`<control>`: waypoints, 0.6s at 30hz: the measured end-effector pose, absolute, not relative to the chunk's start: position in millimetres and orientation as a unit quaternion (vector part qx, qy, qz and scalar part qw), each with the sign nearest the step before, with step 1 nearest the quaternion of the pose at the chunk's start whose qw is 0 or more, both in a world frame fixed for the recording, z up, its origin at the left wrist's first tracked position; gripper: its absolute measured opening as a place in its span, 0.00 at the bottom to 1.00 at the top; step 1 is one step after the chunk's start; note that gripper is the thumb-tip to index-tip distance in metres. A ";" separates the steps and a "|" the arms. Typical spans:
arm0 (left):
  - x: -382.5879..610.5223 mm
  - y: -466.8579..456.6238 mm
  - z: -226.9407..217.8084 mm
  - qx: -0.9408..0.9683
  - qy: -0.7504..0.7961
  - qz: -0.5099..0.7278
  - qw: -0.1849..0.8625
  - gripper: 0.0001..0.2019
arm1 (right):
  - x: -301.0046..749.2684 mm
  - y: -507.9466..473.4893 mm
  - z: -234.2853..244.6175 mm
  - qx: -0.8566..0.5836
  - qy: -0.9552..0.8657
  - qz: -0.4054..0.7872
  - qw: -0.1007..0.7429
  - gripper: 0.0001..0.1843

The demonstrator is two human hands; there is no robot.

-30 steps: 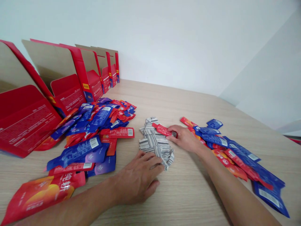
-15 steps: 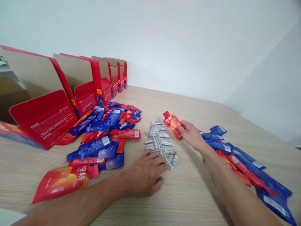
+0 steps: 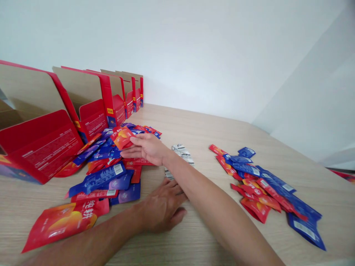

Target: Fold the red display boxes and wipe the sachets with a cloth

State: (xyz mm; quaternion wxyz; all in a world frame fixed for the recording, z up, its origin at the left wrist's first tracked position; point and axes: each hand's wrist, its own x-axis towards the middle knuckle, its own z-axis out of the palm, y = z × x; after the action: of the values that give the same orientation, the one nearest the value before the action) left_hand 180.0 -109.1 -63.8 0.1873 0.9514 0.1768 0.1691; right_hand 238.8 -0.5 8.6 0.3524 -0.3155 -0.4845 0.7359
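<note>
My right hand [image 3: 146, 148] crosses to the left and grips a small red and orange pouch [image 3: 122, 137] between thumb and fingers. It is over the left pile of red and blue pouches [image 3: 102, 177]. My left hand [image 3: 163, 205] lies palm down on the table, fingers stretched out, at the near edge of a crumpled grey and white striped cloth [image 3: 183, 153]. The right forearm hides part of the cloth. A large red pouch [image 3: 66, 221] lies beside my left forearm, in front of the pile.
Several red cardboard boxes [image 3: 93, 116] stand in a row along the left, flaps up. A second group of red and blue pouches [image 3: 257, 181] is spread out on the right of the wooden table [image 3: 191, 122]. A white wall [image 3: 199, 55] rises behind.
My right hand has moved left with the red pouch, from right of the cloth to over the left pile. The left hand stays by the cloth. The view has shifted slightly.
</note>
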 end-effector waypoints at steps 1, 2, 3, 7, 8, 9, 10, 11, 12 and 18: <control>179.6 -108.8 -63.5 0.951 0.175 0.168 0.192 0.18 | 237.7 -1.0 6.5 -0.311 -0.489 0.733 0.358 0.08; 179.2 -108.7 -63.6 0.950 0.174 0.166 0.197 0.18 | 240.1 -2.7 3.8 -0.317 -0.502 0.721 0.357 0.07; 178.9 -108.6 -64.0 0.949 0.175 0.166 0.201 0.18 | 246.4 -5.0 0.9 -0.334 -0.521 0.700 0.356 0.05; 179.5 -109.3 -68.3 0.946 0.180 0.173 0.208 0.20 | 309.7 -10.1 -8.5 -0.455 -0.651 0.504 0.340 0.04; 180.0 -109.6 -69.4 0.945 0.180 0.177 0.207 0.20 | 334.0 -9.1 -9.1 -0.503 -0.689 0.414 0.319 0.06; 180.6 -109.9 -70.4 0.945 0.180 0.178 0.206 0.20 | 360.4 -7.3 -9.0 -0.559 -0.718 0.303 0.284 0.08; 181.3 -110.2 -71.2 0.945 0.181 0.179 0.204 0.21 | 388.0 -5.2 -8.6 -0.620 -0.731 0.182 0.220 0.11; 182.1 -110.6 -71.7 0.946 0.181 0.180 0.201 0.20 | 415.8 -3.1 -8.3 -0.680 -0.715 0.078 0.142 0.14; 182.8 -110.8 -71.9 0.946 0.181 0.180 0.199 0.20 | 442.5 -1.4 -8.4 -0.718 -0.686 0.042 0.112 0.19; 186.6 -110.0 -71.0 0.948 0.184 0.173 0.194 0.20 | 537.7 -1.4 -28.7 -0.817 -0.576 0.012 -0.019 0.29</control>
State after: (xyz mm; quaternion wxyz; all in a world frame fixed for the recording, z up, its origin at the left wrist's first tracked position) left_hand 186.6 -110.0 -71.0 0.1939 0.9479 0.1842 0.1731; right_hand 537.7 -1.4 -28.7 -0.0191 -0.8169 -0.5764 0.0119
